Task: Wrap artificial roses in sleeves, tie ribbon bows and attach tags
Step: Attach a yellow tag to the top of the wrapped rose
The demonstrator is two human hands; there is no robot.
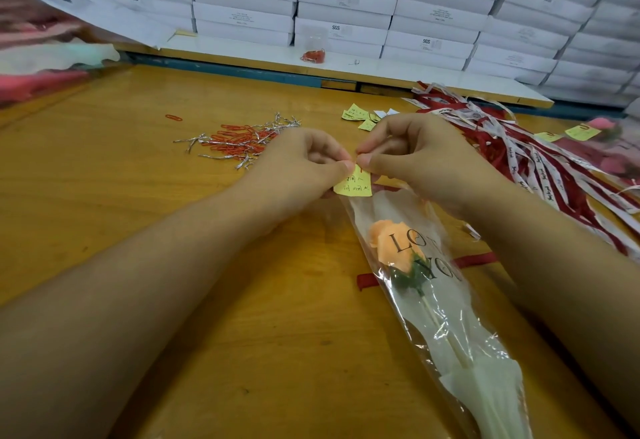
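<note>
Tag (353, 186): yellow paper square, handwritten, at the sleeve mouth near centre. Left hand (311, 161) pinches its top edge. Right hand (415, 158) pinches what looks like a red clip (360, 170) there.

Best practice: hold paper and film flush and slide the clip on straight.

Sleeve (426, 303): glossy crinkled film running to 5 o'clock, with a peach fabric rose (391, 241) inside.

Spare clips (239, 142): 10 o'clock.

Ribbons (519, 151): 2 o'clock.

Yellow tag (353, 186): top edge covered by the fingertips of left hand (304, 158) and right hand (422, 158); handwriting unreadable. Red sliver (361, 169) at that edge is mostly hidden, unidentified. Sleeve (457, 317): lower end cut by the bottom edge, mouth partly behind the right hand. Red ribbon (474, 260): middle hidden under the sleeve. Far left, pink mass (38, 75), blurred. White boxes (242, 18): label print too small.
</note>
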